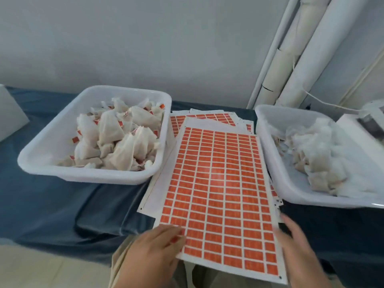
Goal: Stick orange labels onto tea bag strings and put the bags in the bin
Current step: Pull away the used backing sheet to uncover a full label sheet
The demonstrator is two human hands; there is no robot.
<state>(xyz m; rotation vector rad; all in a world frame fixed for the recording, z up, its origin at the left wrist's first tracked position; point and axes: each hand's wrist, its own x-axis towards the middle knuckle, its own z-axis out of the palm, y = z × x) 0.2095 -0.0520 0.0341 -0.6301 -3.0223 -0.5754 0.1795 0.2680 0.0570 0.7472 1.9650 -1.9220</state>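
Two hands are working at one label sheet (218,183), which is lying in the middle of the table between two white bins, its near end overhanging the table edge toward the person. The sheet is carrying a full grid of small orange labels on white backing, with a dark punched hole showing at the near right corner. It is resting askew on a loose stack of further sheets (207,118), some showing orange rows, others showing only white.

The left hand (151,252) is lying on the near left corner with fingers fairly straight, pressing flat rather than pinching. The right hand (299,250) is touching the right edge with fingers stretched out; it is blurred, and where the thumb is sitting cannot be told.

The left bin (87,175) is holding a heap of tea bags (116,138) with orange labels showing among them. The right bin (276,167) is holding pale bags (318,154); no detail is reading clearly there. Both bins are sitting just beside the stack.

A dark blue cloth (62,204) is covering the table and creasing near the front. A plain white wall (145,38) is standing behind, white pipes (307,48) are rising at the right, a white machine (361,125) is partly showing beside the right bin, and pale floor (41,267) is showing at lower left.
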